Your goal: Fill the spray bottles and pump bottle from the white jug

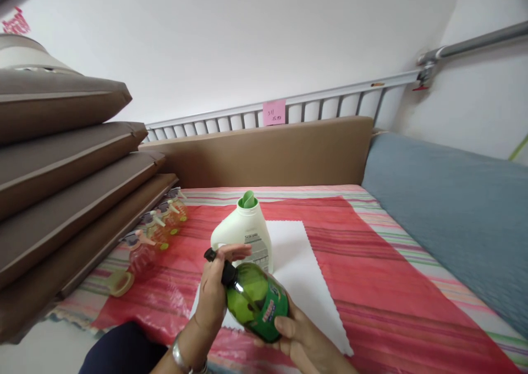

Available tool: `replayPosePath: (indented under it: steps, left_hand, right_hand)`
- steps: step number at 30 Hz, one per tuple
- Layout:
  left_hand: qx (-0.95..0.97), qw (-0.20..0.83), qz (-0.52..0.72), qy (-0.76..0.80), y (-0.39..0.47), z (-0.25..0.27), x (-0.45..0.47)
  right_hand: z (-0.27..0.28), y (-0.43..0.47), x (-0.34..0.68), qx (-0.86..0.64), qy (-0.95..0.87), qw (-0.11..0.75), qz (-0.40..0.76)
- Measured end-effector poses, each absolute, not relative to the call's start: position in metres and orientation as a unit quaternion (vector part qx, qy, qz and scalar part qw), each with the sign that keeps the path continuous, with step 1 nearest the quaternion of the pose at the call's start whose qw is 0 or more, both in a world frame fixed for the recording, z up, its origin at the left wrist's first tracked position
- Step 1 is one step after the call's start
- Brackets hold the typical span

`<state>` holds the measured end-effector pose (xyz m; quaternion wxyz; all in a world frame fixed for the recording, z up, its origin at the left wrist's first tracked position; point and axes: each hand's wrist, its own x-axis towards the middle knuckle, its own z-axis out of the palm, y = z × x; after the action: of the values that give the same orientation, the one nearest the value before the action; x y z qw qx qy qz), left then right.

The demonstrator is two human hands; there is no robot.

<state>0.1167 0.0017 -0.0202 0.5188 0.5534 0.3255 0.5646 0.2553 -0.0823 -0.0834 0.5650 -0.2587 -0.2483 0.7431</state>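
Note:
A green see-through pump bottle [251, 297] with a black pump top [228, 273] is tilted in front of me, its top toward the left. My right hand [297, 331] wraps its lower end, the thumb on the green label. My left hand [212, 291], with a silver bangle at the wrist, grips the pump top between thumb and palm, some fingers stretched out. Just behind stands a large pale-green detergent bottle [241, 228], uncapped, a green spout showing in its mouth. It rests on a white scallop-edged sheet [307, 280], partly hidden by my hands.
At left, several small clear spray bottles [154, 228] stand in a row beside stacked brown cushions [74, 181]. A small pale lid or ring [121, 283] lies near them. A red striped cloth [363, 275] covers the surface. Behind rise a brown padded board [264, 157] and a radiator.

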Motion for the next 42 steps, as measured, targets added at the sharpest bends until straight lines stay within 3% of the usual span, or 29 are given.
replayPosePath:
  steps: [8,16,23,28,34,39,42]
  left_hand:
    - [0.538,0.572,0.557,0.270,0.001,-0.020,0.110]
    - [0.533,0.561,0.555,0.307,0.009,-0.021,0.097]
    - [0.543,0.654,0.455,0.265,0.008,-0.007,0.092]
    - [0.563,0.605,0.477,0.298,0.009,-0.010,0.092]
    - [0.571,0.662,0.412,0.258,0.011,-0.008,0.089]
    - [0.585,0.607,0.460,0.278,0.014,-0.009,0.090]
    - [0.596,0.636,0.410,0.268,0.012,-0.007,0.086]
  right_hand:
    - [-0.074,-0.081,0.257,-0.244,-0.277,0.563,0.739]
    - [-0.069,-0.084,0.260,-0.280,-0.255,0.582,0.719]
    - [-0.068,-0.083,0.262,-0.264,-0.264,0.585,0.720]
    - [-0.068,-0.083,0.262,-0.267,-0.265,0.580,0.722]
    - [-0.068,-0.083,0.263,-0.265,-0.270,0.578,0.723]
    - [-0.066,-0.083,0.262,-0.268,-0.269,0.582,0.719]
    - [-0.066,-0.083,0.262,-0.263,-0.273,0.580,0.721]
